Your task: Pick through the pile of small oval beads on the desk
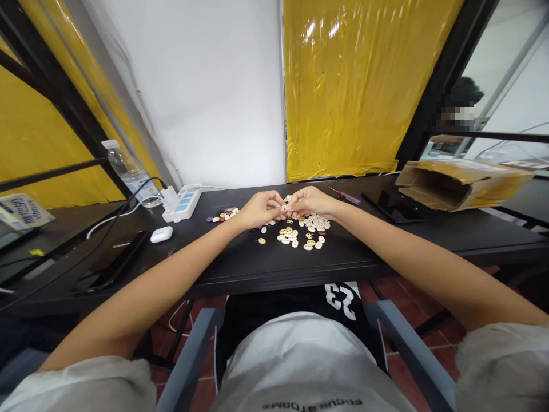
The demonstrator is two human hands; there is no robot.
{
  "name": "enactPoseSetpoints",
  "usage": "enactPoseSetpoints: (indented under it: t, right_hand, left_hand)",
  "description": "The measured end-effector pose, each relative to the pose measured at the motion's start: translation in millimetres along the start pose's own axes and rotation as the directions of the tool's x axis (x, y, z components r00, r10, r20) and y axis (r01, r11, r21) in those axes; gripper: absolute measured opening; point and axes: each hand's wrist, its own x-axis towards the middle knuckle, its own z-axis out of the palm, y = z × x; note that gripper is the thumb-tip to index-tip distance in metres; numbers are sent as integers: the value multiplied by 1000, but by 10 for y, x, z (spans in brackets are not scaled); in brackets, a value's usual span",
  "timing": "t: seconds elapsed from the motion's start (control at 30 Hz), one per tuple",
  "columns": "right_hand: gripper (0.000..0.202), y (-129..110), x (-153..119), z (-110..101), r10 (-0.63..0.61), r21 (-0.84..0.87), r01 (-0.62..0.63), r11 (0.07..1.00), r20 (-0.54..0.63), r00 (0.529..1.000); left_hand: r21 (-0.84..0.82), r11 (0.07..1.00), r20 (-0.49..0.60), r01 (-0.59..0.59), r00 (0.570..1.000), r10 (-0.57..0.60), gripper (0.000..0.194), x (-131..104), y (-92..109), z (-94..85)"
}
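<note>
My left hand (262, 207) and my right hand (312, 201) meet above the black table (240, 260), fingertips pinched together on a small pale oval piece (284, 208). Both hands are closed around it and hide part of it. Below and beside them lie many small oval pieces. A dense group of cream pieces (315, 222) is under my right hand, a looser group of yellowish and white ones (287, 236) lies nearer the front edge, and mixed purple, brown and cream pieces (223, 216) lie left of my left hand.
At the left are a power strip (184, 203), a plastic bottle (128, 169), a white earbud case (162, 234) and a dark phone (114, 260). To the right are a screwdriver (348, 197), a black phone (392, 206) and an open cardboard box (463, 183). A person's head shows far right.
</note>
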Motion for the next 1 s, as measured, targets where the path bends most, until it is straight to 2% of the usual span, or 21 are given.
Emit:
enactPoseSetpoints:
  t: [0.27,0.4,0.7,1.0]
  right_hand:
    - [17,-67,-38,16,12,84,-12,996,1,1000]
    - [15,-121,-70,11,2,144,-10,989,58,998]
    - [20,-108,-71,-53,43,178,-70,981,151,988]
    - [24,-128,-64,-7,23,159,-45,986,140,990]
  left_hand:
    - [0,1000,-35,-12,999,12,17,11,16,5]
    - [-2,999,-41,-40,998,40,15,30,7,-17]
    - [15,998,-35,-62,997,63,14,3,41,17]
    - [15,996,-33,-89,995,90,15,11,35,10]
